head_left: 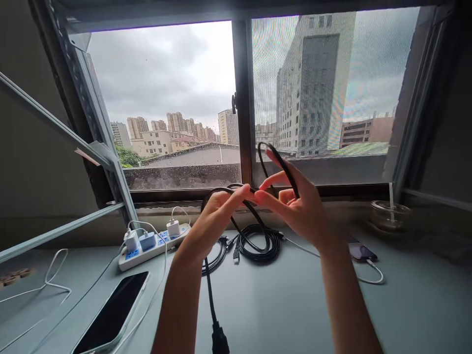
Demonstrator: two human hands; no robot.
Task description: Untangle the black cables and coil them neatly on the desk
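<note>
Above the desk, my left hand (pixel 221 209) pinches a thick black cable (pixel 283 167) between thumb and fingers. My right hand (pixel 298 206) is closed round the same cable, which arcs up over its fingers in a loop. The thumbs and fingertips of both hands come close together. From my left hand one end of the cable hangs down to a large black plug (pixel 220 339) near the bottom edge. Behind the hands lies a coil of black cable (pixel 260 248) with a small USB connector (pixel 236 255) beside it. Some fingers of my left hand are hidden.
A white power strip (pixel 157 253) with chargers plugged in lies at the left. A phone (pixel 114 314) lies nearer me. A second phone (pixel 361 250) with a white lead and a lidded cup with a straw (pixel 390 216) stand at the right. A window is behind.
</note>
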